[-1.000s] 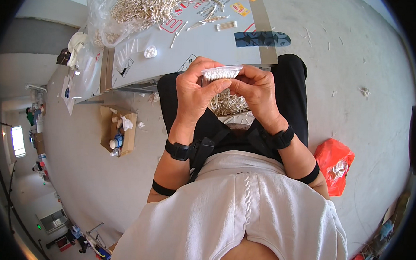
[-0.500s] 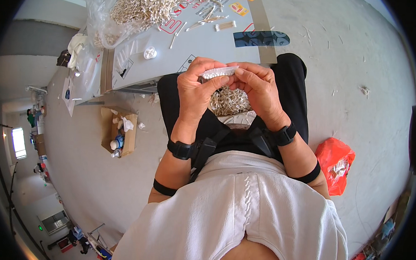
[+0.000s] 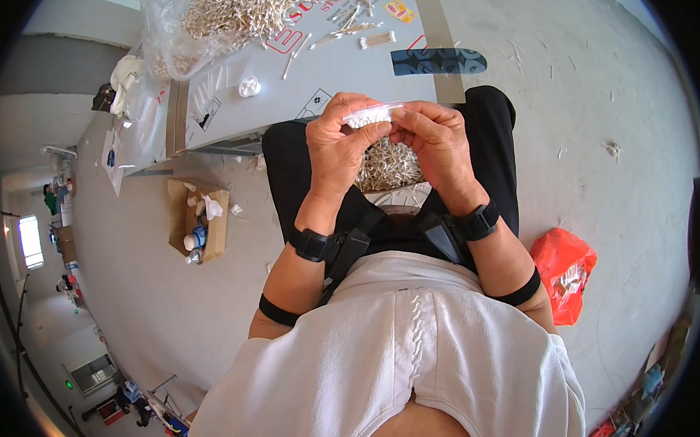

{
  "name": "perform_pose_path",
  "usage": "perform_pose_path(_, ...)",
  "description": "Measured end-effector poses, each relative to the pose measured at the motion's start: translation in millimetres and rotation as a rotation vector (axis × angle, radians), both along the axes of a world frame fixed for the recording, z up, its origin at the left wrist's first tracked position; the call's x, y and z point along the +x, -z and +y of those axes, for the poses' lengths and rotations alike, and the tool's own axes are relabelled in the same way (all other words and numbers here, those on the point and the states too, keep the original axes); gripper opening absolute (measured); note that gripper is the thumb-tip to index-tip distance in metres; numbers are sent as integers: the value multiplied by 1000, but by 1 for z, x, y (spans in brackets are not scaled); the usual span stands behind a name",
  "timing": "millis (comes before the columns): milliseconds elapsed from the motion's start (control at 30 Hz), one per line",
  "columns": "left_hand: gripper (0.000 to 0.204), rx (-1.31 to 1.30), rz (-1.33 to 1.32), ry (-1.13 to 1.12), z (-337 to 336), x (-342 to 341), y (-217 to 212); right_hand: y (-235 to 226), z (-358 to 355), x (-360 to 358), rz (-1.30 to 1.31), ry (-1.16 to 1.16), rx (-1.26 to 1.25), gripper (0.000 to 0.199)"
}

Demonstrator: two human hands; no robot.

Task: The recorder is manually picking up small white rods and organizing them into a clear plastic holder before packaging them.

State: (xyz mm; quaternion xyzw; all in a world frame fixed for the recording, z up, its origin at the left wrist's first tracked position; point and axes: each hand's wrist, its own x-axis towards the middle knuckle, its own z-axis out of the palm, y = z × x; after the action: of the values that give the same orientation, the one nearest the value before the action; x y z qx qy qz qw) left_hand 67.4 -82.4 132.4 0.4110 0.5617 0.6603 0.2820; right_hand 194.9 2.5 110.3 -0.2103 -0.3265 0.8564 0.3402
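Above my lap, both hands are closed on a small clear plastic bag of cotton swabs (image 3: 369,117). White cotton tips show in a cluster through the film. My left hand (image 3: 334,144) grips the bag's left end, with the thumb against its near side. At the right end, my right hand (image 3: 441,144) pinches the bag's upper edge between thumb and fingers. Part of the bag is hidden behind my fingers. Just below the hands, a heap of loose cotton swabs (image 3: 390,167) sits between my knees.
A large pile of swabs (image 3: 238,14) lies with clear plastic on the grey table (image 3: 293,91). There too are a small swab bundle (image 3: 377,39), a round white container (image 3: 249,87) and a dark strip (image 3: 439,61). An open cardboard box (image 3: 218,240) and red bag (image 3: 551,255) rest on the floor.
Both hands have shifted slightly right. The bag has tilted in my fingers, so its clear upper edge and the cotton tips show more. It stays held by both hands.
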Motion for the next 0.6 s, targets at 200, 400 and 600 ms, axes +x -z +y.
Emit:
perform_pose_path(200,19,-37,89,-11,-1,-3,-3,-3,7,0,-182,64,307,9)
perform_pose_path(400,13,-48,-4,-10,-3,-4,-8,-11,9,4,-218,123,516,4)
perform_pose_path(600,7,27,94,-86,-7,-15,-7,-10,10,10,-207,102,475,4)
